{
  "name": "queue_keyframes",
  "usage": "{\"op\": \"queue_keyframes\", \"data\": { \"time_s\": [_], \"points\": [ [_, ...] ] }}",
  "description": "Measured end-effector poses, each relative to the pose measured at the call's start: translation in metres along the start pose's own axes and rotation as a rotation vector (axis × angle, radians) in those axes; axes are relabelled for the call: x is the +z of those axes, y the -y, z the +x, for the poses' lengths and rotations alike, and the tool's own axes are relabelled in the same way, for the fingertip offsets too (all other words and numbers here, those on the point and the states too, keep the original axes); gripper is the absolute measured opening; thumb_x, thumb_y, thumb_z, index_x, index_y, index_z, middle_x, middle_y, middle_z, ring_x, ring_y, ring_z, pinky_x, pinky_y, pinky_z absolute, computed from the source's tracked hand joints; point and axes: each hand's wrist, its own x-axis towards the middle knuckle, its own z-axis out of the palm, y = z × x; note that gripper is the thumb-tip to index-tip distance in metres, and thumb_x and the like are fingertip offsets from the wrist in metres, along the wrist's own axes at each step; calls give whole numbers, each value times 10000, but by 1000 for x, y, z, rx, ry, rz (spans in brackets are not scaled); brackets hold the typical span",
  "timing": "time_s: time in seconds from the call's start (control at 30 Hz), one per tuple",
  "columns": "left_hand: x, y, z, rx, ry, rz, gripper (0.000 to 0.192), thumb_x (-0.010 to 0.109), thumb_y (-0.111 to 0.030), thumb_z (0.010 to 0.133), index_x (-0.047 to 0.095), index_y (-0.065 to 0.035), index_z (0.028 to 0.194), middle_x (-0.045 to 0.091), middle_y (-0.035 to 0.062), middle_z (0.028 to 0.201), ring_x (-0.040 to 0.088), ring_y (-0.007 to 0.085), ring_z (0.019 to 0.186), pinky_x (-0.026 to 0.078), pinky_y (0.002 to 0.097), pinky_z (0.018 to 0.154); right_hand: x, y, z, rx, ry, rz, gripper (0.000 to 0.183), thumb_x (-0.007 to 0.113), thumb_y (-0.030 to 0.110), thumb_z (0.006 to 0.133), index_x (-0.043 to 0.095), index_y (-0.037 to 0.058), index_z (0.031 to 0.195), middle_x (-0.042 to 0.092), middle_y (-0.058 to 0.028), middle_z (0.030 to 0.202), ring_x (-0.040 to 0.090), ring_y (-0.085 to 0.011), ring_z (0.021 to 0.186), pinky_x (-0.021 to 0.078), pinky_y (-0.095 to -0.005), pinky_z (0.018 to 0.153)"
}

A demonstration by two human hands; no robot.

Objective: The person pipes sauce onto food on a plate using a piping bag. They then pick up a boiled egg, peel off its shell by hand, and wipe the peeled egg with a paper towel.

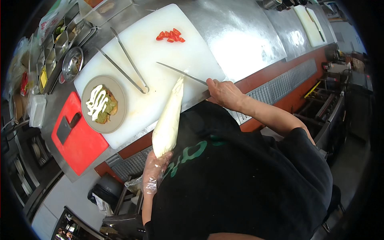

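My left hand, in a clear plastic glove, grips the wide end of a full piping bag of pale cream. The bag's narrow tip lies over a large white cutting board. In my bare right hand is a knife, its blade lying across the board just beyond the bag's tip. Whether blade and tip touch, I cannot tell. A grey-beige plate on the board's left holds a browned food piece with green sauce and white cream zigzags. Cut red tomato pieces sit near the far edge.
Metal tongs lie spread on the white board. Left of it, a cleaver rests on a red cutting board. Metal ingredient containers and a steel bowl stand behind. Another white board with a knife is far right.
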Motion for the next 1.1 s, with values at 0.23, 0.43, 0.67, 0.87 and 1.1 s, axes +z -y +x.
{"op": "queue_keyframes", "data": {
  "time_s": [0.23,0.43,0.67,0.87,1.1],
  "points": [
    [-9,5,6,-23,21,-1,135,637,-84,823,578,-32,933,479,-62,623,382,18,481,291,185,432,-3,1,-2,8,3,2,209,523,59,794,398,-19,942,574,-208,776,607,-378,651,501,-449,577],
    [-9,0,4,-33,-2,23,144,641,-86,820,576,-30,936,478,-64,618,376,19,469,285,186,425,0,1,-1,-11,-13,31,192,515,54,794,407,-21,935,575,-203,762,614,-374,658,505,-442,577],
    [2,-14,0,-37,-28,81,127,612,-107,840,568,-38,937,465,-73,640,364,17,500,278,187,445,2,24,25,103,0,48,207,526,44,803,384,-29,934,574,-211,750,604,-398,687,496,-451,602],
    [-18,-8,11,-12,4,10,148,608,-152,847,533,-47,919,458,-41,654,367,33,520,265,183,448,0,16,-2,132,79,94,157,472,4,797,399,-54,923,585,-230,704,609,-390,666,490,-452,564],
    [-13,-1,9,71,38,-37,155,609,-146,847,532,-42,933,454,-41,650,372,28,511,276,177,427,0,30,21,53,-65,37,170,481,20,801,391,-49,929,583,-207,660,609,-392,629,481,-454,530]
  ]
}}
